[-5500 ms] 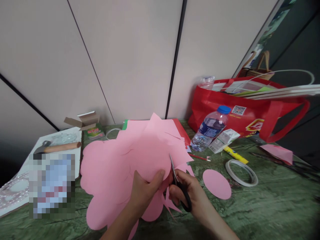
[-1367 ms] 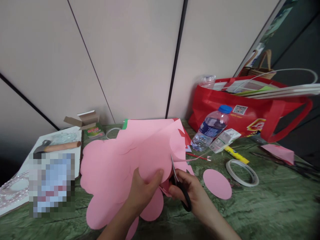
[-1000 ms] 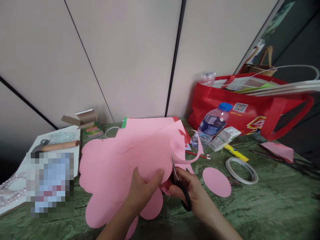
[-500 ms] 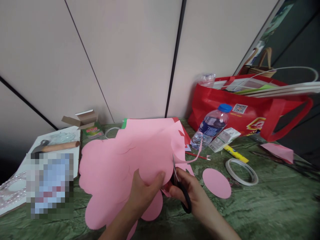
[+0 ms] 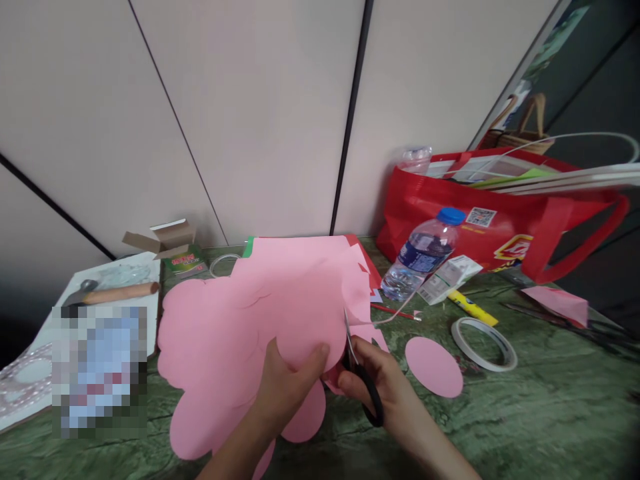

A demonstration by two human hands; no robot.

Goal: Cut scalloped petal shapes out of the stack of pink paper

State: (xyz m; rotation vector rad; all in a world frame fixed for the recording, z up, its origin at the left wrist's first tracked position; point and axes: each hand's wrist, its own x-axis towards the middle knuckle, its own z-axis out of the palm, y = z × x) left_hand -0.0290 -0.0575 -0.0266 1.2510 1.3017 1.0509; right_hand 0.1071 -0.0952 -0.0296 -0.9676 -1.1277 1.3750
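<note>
My left hand (image 5: 290, 383) pinches the lower edge of a piece of pink paper (image 5: 310, 327), thumb on top. Black-handled scissors (image 5: 370, 390) are in my right hand (image 5: 387, 380), their blades at the paper's rounded right edge. A thin pink strip (image 5: 397, 313) trails from the cut toward the right. Beneath and to the left lie several overlapping pink paper rounds (image 5: 200, 347), and a larger pink sheet (image 5: 300, 250) is behind. A loose pink paper circle (image 5: 434, 367) rests on the table right of the scissors.
Right of the paper are a water bottle (image 5: 420, 253), a small white box (image 5: 449, 279), a yellow glue stick (image 5: 473, 308), a tape roll (image 5: 484, 344) and a red pencil (image 5: 390, 311). A red bag (image 5: 500, 220) stands behind. A hammer (image 5: 120, 292) and green box (image 5: 185, 260) are at left.
The thin pink strip has swung down and lies flatter beside the bottle, where before it curled upward. Both hands and the scissors are nearly in the same place.
</note>
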